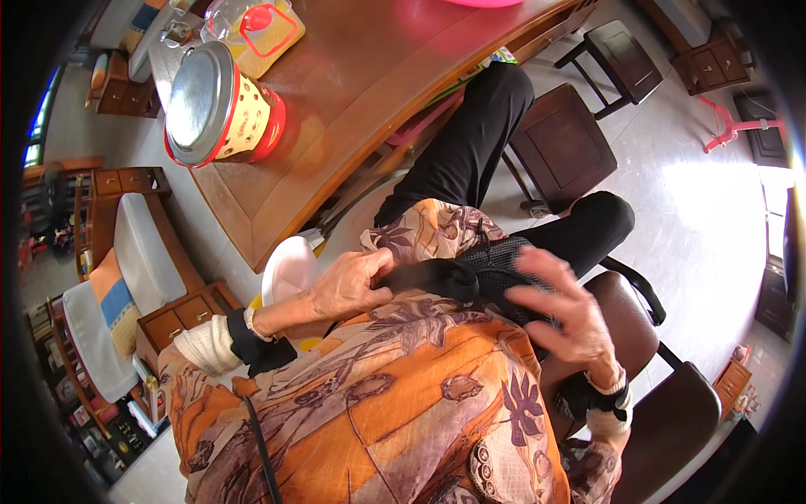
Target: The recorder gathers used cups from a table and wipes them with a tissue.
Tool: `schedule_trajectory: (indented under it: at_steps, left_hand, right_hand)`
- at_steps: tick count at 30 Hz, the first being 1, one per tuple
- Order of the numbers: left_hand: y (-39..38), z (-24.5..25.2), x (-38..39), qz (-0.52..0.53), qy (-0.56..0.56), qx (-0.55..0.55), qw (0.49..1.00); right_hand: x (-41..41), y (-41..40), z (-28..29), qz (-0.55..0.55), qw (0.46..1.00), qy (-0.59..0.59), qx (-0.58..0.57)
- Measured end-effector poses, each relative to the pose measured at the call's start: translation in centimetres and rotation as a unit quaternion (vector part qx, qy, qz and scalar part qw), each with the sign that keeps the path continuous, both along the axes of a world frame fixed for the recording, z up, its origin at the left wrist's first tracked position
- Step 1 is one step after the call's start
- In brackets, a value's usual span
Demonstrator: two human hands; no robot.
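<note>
A black fabric item with a mesh part (497,274) lies across my lap; its exact kind is unclear. My left hand (356,282) pinches the near-left end of its smooth black section (428,279), between thumb and curled fingers. That section looks rolled or folded, with a rounded loop where it meets the mesh. A thin black cord sticks up at the mesh's far side. Over the right side of the mesh, my right hand (563,309) is blurred, its fingers spread apart. Whether its fingertips touch the mesh cannot be seen.
A wooden table (334,126) stands ahead, bearing a lidded tin bucket (227,107) and a plastic container with a red cap (267,34). Dark wooden stools (563,148) stand to the right. A brown padded chair (670,428) is beside me. A round white object (289,271) is near my left wrist.
</note>
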State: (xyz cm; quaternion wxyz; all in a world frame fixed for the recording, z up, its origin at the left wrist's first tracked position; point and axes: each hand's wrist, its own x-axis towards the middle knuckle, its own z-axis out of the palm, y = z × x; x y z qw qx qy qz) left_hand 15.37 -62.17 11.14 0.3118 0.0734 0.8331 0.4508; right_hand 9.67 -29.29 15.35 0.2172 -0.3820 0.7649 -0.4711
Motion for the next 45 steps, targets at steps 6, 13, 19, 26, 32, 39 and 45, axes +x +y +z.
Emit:
schedule_trajectory:
  at_steps: [6, 13, 19, 26, 32, 39, 45]
  left_hand:
    - [0.2, -0.5, -0.6, -0.006, 0.029, -0.002, 1.0]
    - [0.9, 0.3, -2.3, -0.033, -0.057, 0.021, 0.998]
    - [1.6, 0.2, -2.8, -0.058, -0.024, -0.008, 0.998]
    - [1.8, 0.5, -2.2, -0.015, 0.085, 0.047, 0.995]
    - [-1.2, 0.7, -1.4, -0.023, -0.082, -0.01, 0.996]
    - [-3.7, -0.5, -0.7, 0.052, -0.331, 0.102, 0.937]
    - [-4.1, -0.3, -0.8, 0.044, -0.346, 0.058, 0.936]
  right_hand:
    - [7.3, 7.0, -6.9, -0.369, 0.867, -0.335, -0.01]
    - [13.7, 6.7, -12.5, -0.412, 0.64, -0.564, -0.32]
    - [13.2, 6.6, -12.7, -0.388, 0.688, -0.542, -0.288]
    - [12.9, 6.0, -12.3, -0.392, 0.696, -0.545, -0.255]
    - [13.3, 5.9, -12.7, -0.391, 0.688, -0.539, -0.289]
    - [12.9, 5.7, -12.5, -0.382, 0.686, -0.537, -0.309]
    - [13.0, 5.9, -12.3, -0.401, 0.679, -0.534, -0.305]
